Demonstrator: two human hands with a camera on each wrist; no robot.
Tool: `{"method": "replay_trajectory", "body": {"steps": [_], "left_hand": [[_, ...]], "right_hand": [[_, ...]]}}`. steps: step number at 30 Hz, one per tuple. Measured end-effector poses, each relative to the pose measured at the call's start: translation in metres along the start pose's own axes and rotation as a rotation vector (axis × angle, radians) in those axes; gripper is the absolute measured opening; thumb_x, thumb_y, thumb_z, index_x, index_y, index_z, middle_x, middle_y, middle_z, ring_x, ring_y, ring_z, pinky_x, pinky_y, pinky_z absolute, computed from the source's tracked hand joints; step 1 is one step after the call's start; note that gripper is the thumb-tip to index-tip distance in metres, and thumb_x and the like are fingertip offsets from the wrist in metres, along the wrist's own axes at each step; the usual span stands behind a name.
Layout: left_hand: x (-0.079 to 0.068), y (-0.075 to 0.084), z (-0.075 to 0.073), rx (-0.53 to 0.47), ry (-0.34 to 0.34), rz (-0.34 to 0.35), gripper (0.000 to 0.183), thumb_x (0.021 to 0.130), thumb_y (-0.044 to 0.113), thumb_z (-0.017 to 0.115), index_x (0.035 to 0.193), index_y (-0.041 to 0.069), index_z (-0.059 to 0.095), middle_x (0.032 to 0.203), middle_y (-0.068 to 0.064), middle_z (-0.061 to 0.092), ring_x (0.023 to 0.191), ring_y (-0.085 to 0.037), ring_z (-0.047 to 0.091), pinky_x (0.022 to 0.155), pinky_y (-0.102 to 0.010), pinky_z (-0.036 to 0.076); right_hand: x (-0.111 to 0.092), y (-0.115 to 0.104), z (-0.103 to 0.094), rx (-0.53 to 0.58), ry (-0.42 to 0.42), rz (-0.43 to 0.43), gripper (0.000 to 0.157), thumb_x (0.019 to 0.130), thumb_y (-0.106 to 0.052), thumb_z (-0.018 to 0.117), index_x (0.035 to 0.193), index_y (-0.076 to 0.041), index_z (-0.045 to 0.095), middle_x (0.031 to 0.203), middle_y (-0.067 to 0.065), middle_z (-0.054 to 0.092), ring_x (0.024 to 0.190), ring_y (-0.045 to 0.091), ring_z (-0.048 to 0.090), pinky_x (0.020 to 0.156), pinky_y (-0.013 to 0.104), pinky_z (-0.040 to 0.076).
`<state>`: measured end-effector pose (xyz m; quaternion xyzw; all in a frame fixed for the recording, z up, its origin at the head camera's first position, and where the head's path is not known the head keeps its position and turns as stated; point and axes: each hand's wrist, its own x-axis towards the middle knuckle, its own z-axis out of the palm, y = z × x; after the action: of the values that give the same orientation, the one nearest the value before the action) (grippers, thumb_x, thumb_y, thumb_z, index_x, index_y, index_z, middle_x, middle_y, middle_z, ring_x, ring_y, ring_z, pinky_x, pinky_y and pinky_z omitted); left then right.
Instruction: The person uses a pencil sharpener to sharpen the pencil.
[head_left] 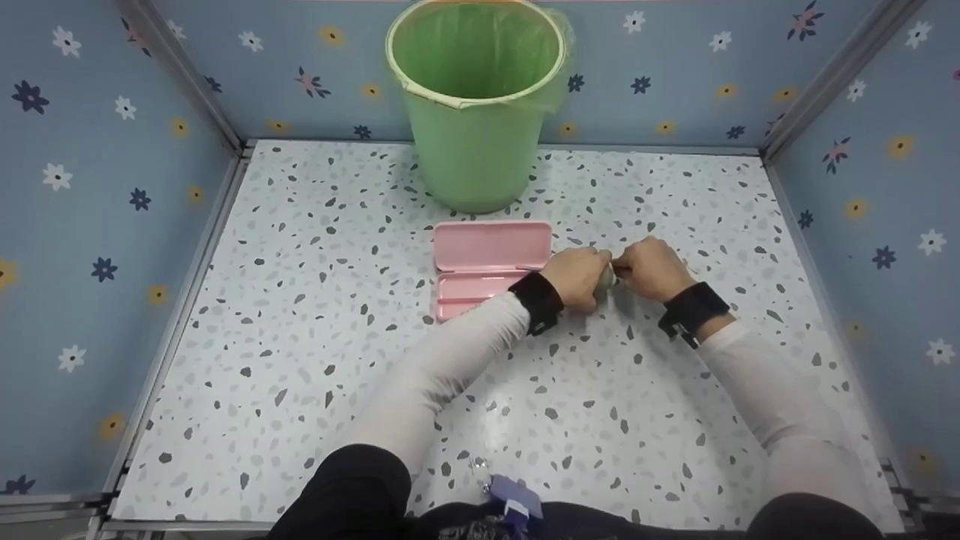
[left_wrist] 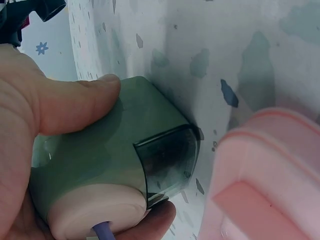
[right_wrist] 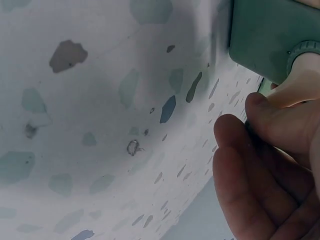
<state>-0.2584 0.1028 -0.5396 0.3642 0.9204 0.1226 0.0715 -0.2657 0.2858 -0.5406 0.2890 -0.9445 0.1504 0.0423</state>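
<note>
A green crank pencil sharpener (left_wrist: 100, 155) with a pale round front and a dark see-through shavings drawer (left_wrist: 170, 157) lies in my left hand (head_left: 577, 277). In the left wrist view the thumb presses on its top and fingers curl beneath. A purple pencil (left_wrist: 103, 231) sticks out of the hole in the pale front. On the opposite side, my right hand (head_left: 651, 268) pinches the sharpener's cream crank arm (right_wrist: 300, 80) between thumb and fingers. Just left of the left hand, a pink pencil case (head_left: 491, 247) lies with its lid up, partly covered by the left wrist.
Behind the pencil case stands a tall green bin (head_left: 476, 150) with a liner bag. Flower-patterned panels (head_left: 82, 240) enclose the speckled table (head_left: 315, 375) at the back and both sides. A purple tag (head_left: 516, 495) hangs at the front edge by the person's body.
</note>
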Motion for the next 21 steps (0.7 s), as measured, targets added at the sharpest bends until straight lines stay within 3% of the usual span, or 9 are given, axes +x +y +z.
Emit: {"method": "replay_trajectory", "body": {"steps": [7, 13, 21], "left_hand": [[0.000, 0.000, 0.001, 0.001, -0.004, -0.011, 0.060, 0.054, 0.028, 0.074, 0.105, 0.016, 0.046, 0.087, 0.002, 0.047, 0.076, -0.017, 0.049, 0.065, -0.032, 0.043], [-0.001, 0.000, 0.001, 0.007, 0.006, -0.016, 0.059, 0.054, 0.029, 0.074, 0.104, 0.016, 0.046, 0.087, 0.001, 0.047, 0.076, -0.017, 0.050, 0.065, -0.032, 0.044], [-0.001, 0.000, 0.002, 0.007, 0.031, -0.014, 0.057, 0.054, 0.031, 0.073, 0.101, 0.016, 0.045, 0.086, 0.001, 0.047, 0.075, -0.018, 0.050, 0.065, -0.032, 0.044]], "right_hand": [[-0.003, -0.002, 0.003, -0.005, -0.021, -0.016, 0.014, 0.066, -0.003, 0.066, 0.066, -0.017, 0.070, 0.053, -0.009, 0.052, 0.044, 0.012, 0.045, 0.044, 0.029, 0.038], [-0.011, -0.008, 0.010, -0.015, -0.021, 0.030, 0.021, 0.065, 0.000, 0.062, 0.054, -0.017, 0.057, 0.051, -0.007, 0.048, 0.044, 0.015, 0.041, 0.042, 0.030, 0.034], [-0.019, -0.008, 0.017, -0.043, -0.015, 0.031, 0.019, 0.063, 0.002, 0.058, 0.055, -0.015, 0.056, 0.050, -0.006, 0.046, 0.043, 0.016, 0.041, 0.041, 0.032, 0.035]]}}
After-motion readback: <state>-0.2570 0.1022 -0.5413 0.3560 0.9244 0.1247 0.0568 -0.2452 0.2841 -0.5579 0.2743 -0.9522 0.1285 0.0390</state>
